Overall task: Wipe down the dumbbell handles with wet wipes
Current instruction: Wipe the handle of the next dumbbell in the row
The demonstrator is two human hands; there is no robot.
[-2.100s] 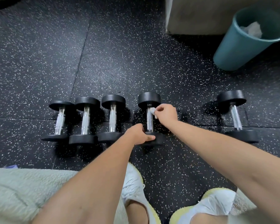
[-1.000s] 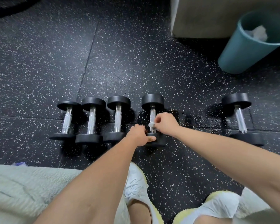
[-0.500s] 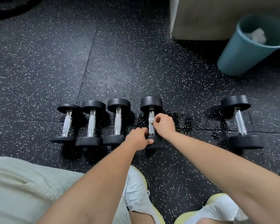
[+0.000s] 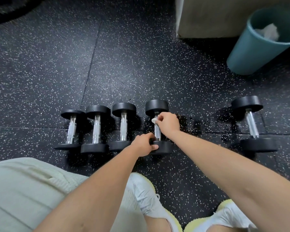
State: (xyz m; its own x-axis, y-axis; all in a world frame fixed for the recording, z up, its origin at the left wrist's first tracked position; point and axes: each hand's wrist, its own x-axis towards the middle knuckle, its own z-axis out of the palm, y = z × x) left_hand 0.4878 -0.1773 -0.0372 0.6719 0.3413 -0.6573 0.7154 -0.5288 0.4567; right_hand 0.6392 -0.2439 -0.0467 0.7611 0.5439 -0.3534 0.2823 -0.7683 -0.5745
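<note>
Several black dumbbells with chrome handles lie in a row on the speckled rubber floor. My left hand (image 4: 145, 144) grips the near head of the fourth dumbbell (image 4: 157, 132), fingers curled over its rim. My right hand (image 4: 167, 122) pinches a small white wet wipe (image 4: 154, 120) against the far end of that dumbbell's handle, close to its far head. Three dumbbells (image 4: 96, 129) lie touching side by side to the left. One more dumbbell (image 4: 251, 124) lies apart on the right.
A teal bin (image 4: 258, 46) holding crumpled white wipes stands at the back right, beside a beige block (image 4: 213, 17). A damp patch darkens the floor (image 4: 199, 126) between the fourth and the right dumbbell. My knees and white shoes (image 4: 151, 203) fill the near edge.
My right hand has slid the wipe along the handle: down toward the near head, then back up to the far end. My left hand has kept its hold on the near head.
</note>
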